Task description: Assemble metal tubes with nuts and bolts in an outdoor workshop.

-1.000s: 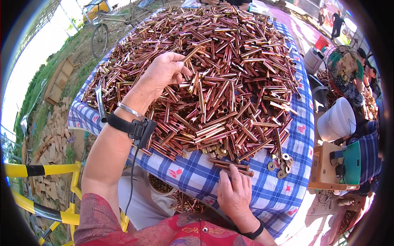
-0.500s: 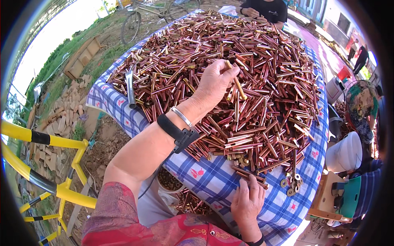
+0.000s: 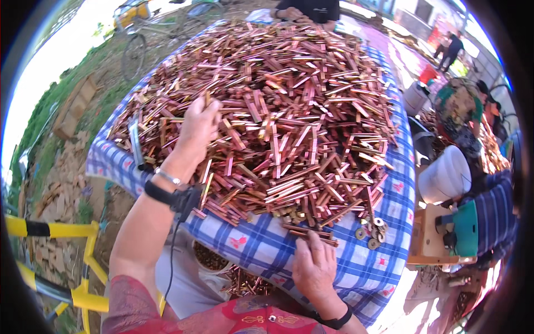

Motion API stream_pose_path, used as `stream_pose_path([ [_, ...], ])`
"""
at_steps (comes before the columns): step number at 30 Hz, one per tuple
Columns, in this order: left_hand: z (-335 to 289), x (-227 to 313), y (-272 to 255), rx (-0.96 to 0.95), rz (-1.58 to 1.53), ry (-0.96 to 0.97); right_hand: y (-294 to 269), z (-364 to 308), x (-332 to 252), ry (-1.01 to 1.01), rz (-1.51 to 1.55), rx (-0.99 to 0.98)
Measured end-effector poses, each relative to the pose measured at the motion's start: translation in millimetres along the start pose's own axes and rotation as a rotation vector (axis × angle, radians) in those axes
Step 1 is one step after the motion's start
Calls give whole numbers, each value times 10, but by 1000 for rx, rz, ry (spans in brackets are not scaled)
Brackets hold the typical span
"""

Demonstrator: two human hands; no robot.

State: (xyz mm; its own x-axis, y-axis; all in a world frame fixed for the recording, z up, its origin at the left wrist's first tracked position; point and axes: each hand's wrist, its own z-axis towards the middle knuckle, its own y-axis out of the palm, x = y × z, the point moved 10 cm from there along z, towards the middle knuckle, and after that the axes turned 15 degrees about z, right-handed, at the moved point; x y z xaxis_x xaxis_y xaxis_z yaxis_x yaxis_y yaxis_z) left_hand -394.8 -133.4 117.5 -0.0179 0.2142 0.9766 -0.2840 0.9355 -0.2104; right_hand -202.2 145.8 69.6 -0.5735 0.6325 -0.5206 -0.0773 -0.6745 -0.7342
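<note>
A large heap of coppery metal tubes covers a table with a blue-and-white checked cloth. Over the heap's left part is my left hand, its fingers pinched around a metal tube that is mostly hidden and smeared by motion. My right hand rests on the cloth at the near edge, fingertips pressed on a couple of bolt-like rods lying side by side. Small brass-coloured nuts sit just beyond them. To the right lie several washers.
A silver metal tool lies at the heap's left edge. Below the table is a bucket of small parts. Yellow-black railing stands left, a white bucket right. A person sits across the table; others are at right.
My left hand has moved left across the heap with the tube. My right hand stays by the rods. The whole view has shifted, and the scene now sits further left.
</note>
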Motion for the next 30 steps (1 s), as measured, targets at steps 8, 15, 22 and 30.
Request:
stream_pose_path([
  [8,-54,33,476,-90,557,161,25,-42,-5,-10,5,3],
  [15,-365,159,999,-255,946,366,48,-57,-21,-26,45,-24],
  [22,-310,243,880,-127,835,407,25,-70,-34,-20,29,-10],
  [30,-282,100,893,-166,912,402,42,-55,-19,-52,-19,65],
])
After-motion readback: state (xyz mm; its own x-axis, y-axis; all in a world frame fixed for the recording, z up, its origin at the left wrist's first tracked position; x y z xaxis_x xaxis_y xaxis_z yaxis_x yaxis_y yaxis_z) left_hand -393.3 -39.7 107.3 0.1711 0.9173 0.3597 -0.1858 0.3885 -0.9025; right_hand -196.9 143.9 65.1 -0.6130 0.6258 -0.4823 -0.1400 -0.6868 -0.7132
